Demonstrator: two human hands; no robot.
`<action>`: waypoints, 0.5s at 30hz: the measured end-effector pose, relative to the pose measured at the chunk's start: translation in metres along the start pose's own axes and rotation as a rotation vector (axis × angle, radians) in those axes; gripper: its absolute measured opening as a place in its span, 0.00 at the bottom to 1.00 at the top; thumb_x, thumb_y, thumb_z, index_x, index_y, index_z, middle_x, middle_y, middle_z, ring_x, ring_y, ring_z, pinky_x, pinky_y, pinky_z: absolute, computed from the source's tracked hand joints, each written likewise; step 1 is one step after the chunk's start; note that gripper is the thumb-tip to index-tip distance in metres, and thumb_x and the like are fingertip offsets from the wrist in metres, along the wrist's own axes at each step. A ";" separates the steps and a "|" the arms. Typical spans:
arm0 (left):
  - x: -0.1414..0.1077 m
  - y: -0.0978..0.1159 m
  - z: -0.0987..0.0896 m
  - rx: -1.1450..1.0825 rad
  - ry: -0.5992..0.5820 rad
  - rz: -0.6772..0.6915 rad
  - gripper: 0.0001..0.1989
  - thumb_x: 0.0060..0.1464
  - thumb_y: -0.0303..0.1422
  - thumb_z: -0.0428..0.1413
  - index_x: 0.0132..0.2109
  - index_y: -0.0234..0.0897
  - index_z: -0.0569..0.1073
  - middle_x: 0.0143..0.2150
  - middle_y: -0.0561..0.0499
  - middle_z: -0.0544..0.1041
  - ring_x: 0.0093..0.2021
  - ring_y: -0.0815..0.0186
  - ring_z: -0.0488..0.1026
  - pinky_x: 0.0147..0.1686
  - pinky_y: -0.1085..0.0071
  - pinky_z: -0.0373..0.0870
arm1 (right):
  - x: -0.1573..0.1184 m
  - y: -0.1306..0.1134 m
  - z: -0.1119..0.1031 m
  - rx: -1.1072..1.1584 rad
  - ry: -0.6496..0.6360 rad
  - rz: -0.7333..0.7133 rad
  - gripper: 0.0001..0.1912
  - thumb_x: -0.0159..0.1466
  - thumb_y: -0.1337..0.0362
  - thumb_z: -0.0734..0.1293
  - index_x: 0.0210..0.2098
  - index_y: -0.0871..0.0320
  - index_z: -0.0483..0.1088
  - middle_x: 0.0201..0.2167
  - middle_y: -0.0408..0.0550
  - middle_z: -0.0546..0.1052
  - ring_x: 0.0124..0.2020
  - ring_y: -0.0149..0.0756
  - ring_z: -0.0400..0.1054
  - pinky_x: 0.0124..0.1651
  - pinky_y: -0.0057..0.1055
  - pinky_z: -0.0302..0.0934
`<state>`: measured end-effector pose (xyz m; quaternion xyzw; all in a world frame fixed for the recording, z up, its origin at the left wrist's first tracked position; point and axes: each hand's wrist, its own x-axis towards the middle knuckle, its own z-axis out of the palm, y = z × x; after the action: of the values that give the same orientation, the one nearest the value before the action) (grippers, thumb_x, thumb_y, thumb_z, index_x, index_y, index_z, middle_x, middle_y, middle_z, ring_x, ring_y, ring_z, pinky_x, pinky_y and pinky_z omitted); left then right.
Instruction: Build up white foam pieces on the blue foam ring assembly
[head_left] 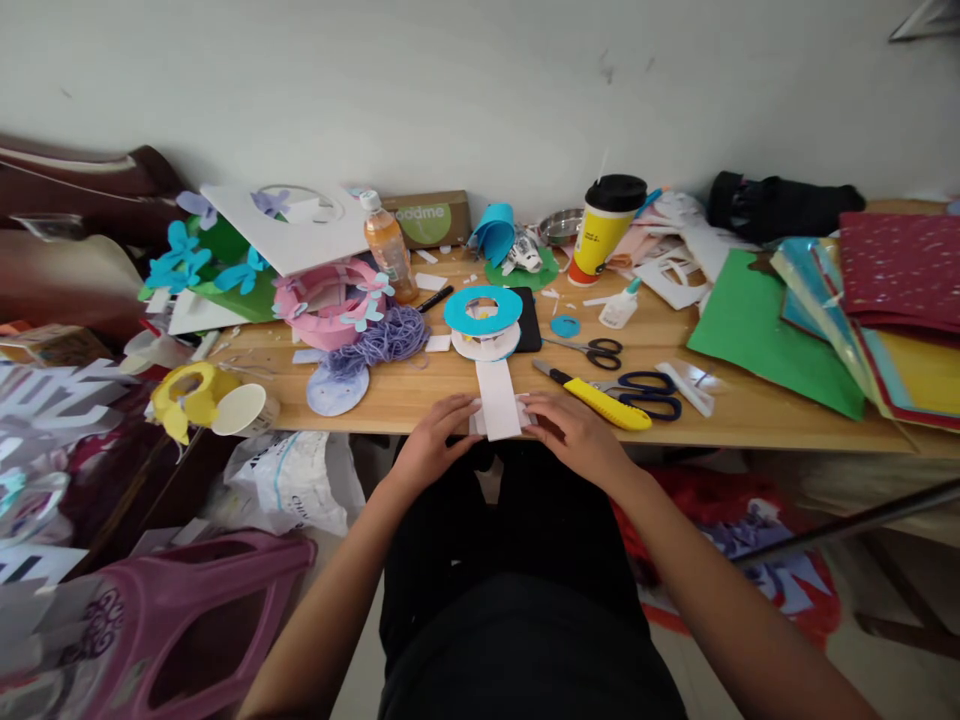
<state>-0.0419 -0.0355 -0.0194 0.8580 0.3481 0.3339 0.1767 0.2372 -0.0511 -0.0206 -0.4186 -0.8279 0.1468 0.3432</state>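
A long wooden table (405,385) is spread out in front, and the work is done at the middle of its near edge. Over that edge the left hand (436,440) and the right hand (576,437) are held well apart, with the paper between them; the fingers of each are seen touching one side of it, but whether it is pinched or only steadied cannot be told.

Just beyond, a blue paper ring (484,326) is set above a white paper ring (506,347). To the right of the hands, a yellow-handled utility knife (604,402) is left near the edge; its blade end is pointed to the far left, so the right elbow and wrist are best kept clear of it.

Between the hands lies the white paper strip (498,398), its far end close to the white ring; whether the two are joined cannot be made out. Beneath it a narrower white crosspiece (478,420) is shown crosswise, with the fingers at both its ends. The step in hand is judged to be lining up these two pieces: the crossing is best kept square, equal lengths left on either side, and light, even pressure applied by both hands so that nothing is creased
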 end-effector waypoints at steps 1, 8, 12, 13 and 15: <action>0.001 0.000 -0.001 -0.022 -0.010 -0.017 0.22 0.61 0.33 0.59 0.62 0.42 0.68 0.60 0.41 0.73 0.62 0.56 0.69 0.60 0.51 0.69 | 0.000 0.000 0.001 -0.003 0.001 0.002 0.14 0.69 0.66 0.66 0.54 0.53 0.70 0.55 0.49 0.76 0.59 0.42 0.68 0.63 0.47 0.64; 0.007 0.002 -0.003 -0.028 -0.042 -0.080 0.17 0.58 0.33 0.62 0.54 0.39 0.74 0.57 0.41 0.76 0.58 0.56 0.72 0.58 0.51 0.71 | 0.001 0.003 0.004 0.035 0.021 0.018 0.11 0.69 0.64 0.66 0.50 0.53 0.73 0.55 0.50 0.76 0.58 0.42 0.69 0.62 0.46 0.65; 0.007 0.002 -0.002 0.005 -0.035 -0.048 0.14 0.59 0.33 0.61 0.52 0.39 0.75 0.56 0.41 0.76 0.58 0.55 0.72 0.57 0.52 0.72 | 0.002 0.004 0.004 0.036 0.007 0.015 0.10 0.68 0.65 0.66 0.48 0.54 0.73 0.57 0.50 0.75 0.61 0.44 0.66 0.63 0.48 0.63; 0.006 0.002 -0.001 0.016 -0.030 -0.035 0.13 0.60 0.33 0.60 0.52 0.39 0.75 0.56 0.41 0.76 0.58 0.55 0.72 0.56 0.52 0.72 | 0.002 0.004 0.004 0.040 0.004 0.007 0.10 0.68 0.65 0.66 0.48 0.53 0.73 0.57 0.50 0.75 0.62 0.43 0.66 0.64 0.48 0.63; 0.006 0.004 0.000 0.044 -0.023 -0.017 0.13 0.61 0.32 0.59 0.52 0.38 0.75 0.56 0.41 0.75 0.57 0.56 0.72 0.56 0.52 0.73 | 0.001 0.004 0.004 0.056 0.004 0.000 0.10 0.69 0.65 0.65 0.49 0.52 0.73 0.56 0.48 0.76 0.61 0.43 0.67 0.64 0.48 0.63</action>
<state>-0.0370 -0.0338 -0.0148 0.8625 0.3604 0.3148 0.1645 0.2358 -0.0475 -0.0250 -0.4091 -0.8229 0.1690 0.3562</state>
